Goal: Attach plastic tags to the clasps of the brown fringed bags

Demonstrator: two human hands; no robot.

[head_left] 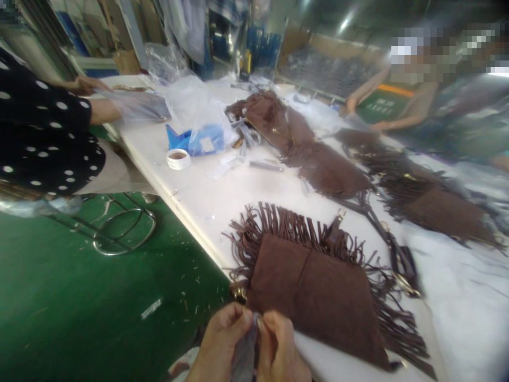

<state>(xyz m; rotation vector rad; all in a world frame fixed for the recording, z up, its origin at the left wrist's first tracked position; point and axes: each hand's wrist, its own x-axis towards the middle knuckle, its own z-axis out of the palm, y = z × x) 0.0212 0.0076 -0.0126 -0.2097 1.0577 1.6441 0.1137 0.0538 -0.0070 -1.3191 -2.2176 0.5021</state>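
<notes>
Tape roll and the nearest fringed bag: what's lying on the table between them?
In the head view, the table between tape roll and brown fringed bag is nearly bare: only a small clear scrap.

A long white table [191,175] ran from the lower right of the frame toward the upper middle. At the lower centre a brown fringed bag [318,286] lay flat on it, with its strap [397,254] stretched along its right side. A second fringed bag [318,164] lay in the middle and a third fringed bag [433,207] at the right, both further up. Left of the middle stood a tape roll [177,158], just beside a blue packet [199,140] under clear plastic.
</notes>
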